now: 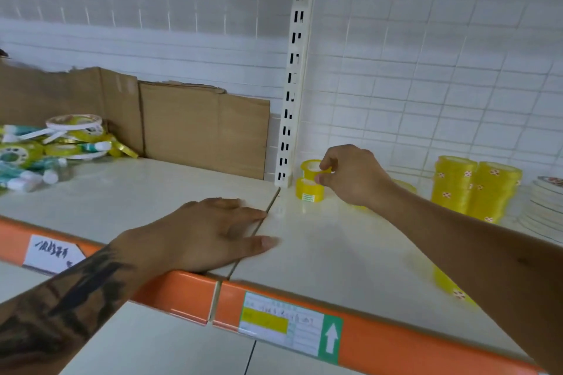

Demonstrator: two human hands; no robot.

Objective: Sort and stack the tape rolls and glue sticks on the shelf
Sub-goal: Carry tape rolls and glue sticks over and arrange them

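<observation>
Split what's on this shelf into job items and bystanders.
Job: small yellow tape roll pinched by right hand, roll beneath, wrapped tape stacks, mixed tape-and-glue pile.
Bystanders: cardboard, plates, price label.

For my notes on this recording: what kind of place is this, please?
Probably a shop aisle. The shelf has an orange price rail with a printed label, a slotted upright on a wire-grid back, and yellow tape rolls stacked as stock.

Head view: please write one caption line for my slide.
Right hand pinches a small yellow tape roll over another roll beside the upright post; left hand rests flat on the shelf.
</observation>
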